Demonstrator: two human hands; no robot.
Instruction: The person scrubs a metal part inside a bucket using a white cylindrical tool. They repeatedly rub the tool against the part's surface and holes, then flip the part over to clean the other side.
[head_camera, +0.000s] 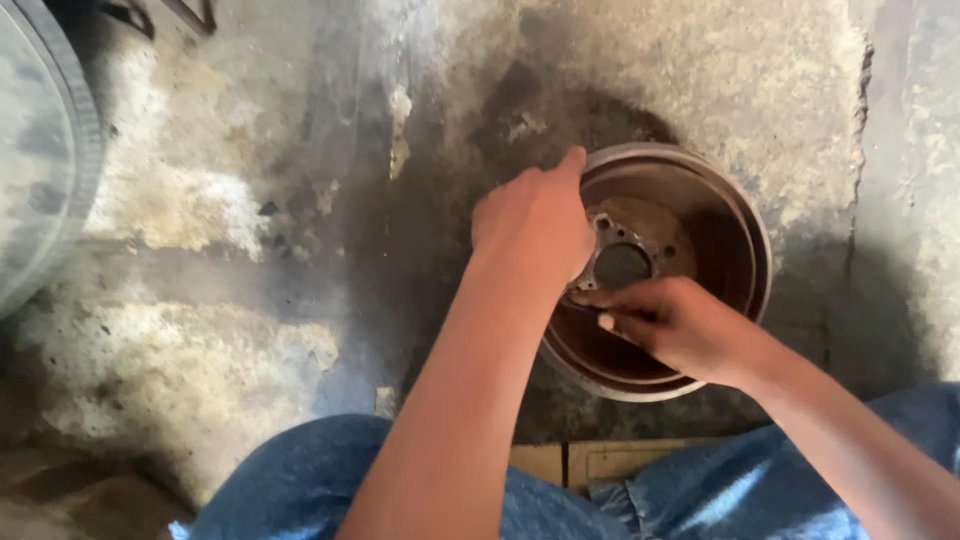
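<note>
On the stained, cracked concrete floor (200, 200), near its right-hand crack, a rusty round metal brake drum (720, 215) is lain open side up, nothing loose seen inside, its left rim gripped by the left hand (530, 225), its bolt-holed hub touched by the right hand (680, 322) with fingers curled.

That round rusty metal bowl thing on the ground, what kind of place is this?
Probably a vehicle repair yard or workshop floor. The rusty brake drum lies on stained, cracked concrete, the left hand grips its rim, the right hand reaches inside, and a tyre edge shows at far left.
</note>
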